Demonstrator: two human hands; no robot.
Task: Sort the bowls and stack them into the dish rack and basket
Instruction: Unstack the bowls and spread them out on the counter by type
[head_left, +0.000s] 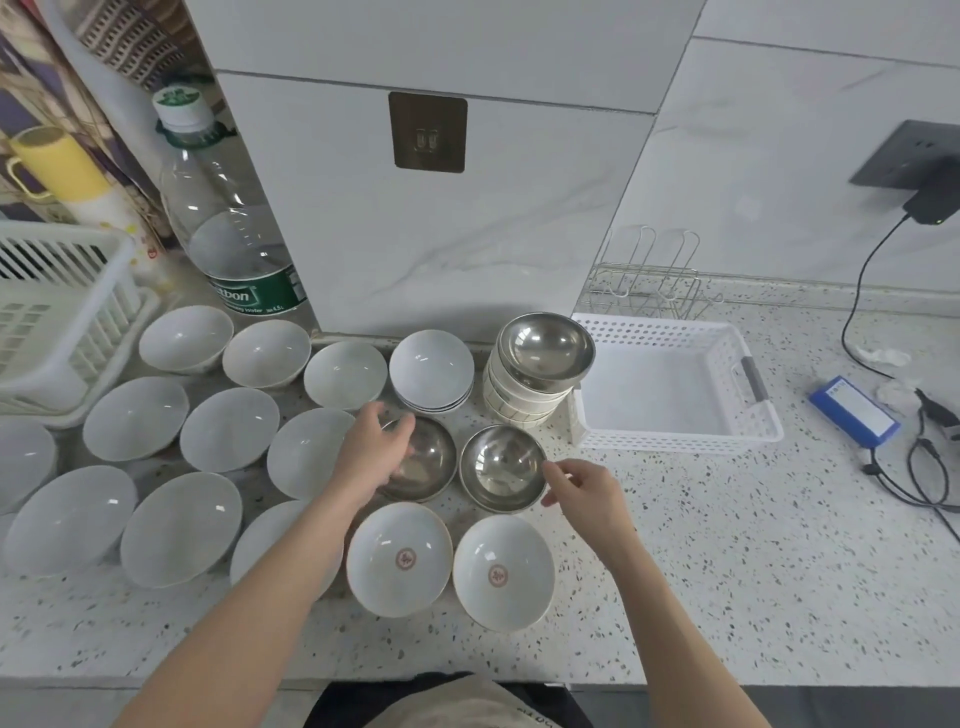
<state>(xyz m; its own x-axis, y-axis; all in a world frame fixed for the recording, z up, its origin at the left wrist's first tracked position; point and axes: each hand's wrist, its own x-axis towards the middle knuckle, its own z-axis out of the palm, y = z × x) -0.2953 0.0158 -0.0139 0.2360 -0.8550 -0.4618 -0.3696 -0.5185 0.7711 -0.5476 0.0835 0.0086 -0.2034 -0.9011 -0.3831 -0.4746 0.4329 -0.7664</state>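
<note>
Left hand (379, 447): curling round the left steel bowl (431, 462), left of the basket (660, 332).
Right hand (582, 488): pinching the rim of the right steel bowl (501, 467).
Care: I should be keeping both level for nesting.

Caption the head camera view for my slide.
Left hand grips left steel bowl, right hand at right steel bowl, basket nearby.

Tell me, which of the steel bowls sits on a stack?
The steel bowl beside the white basket, crowning the cream bowls; the other two sit on the counter.
</note>
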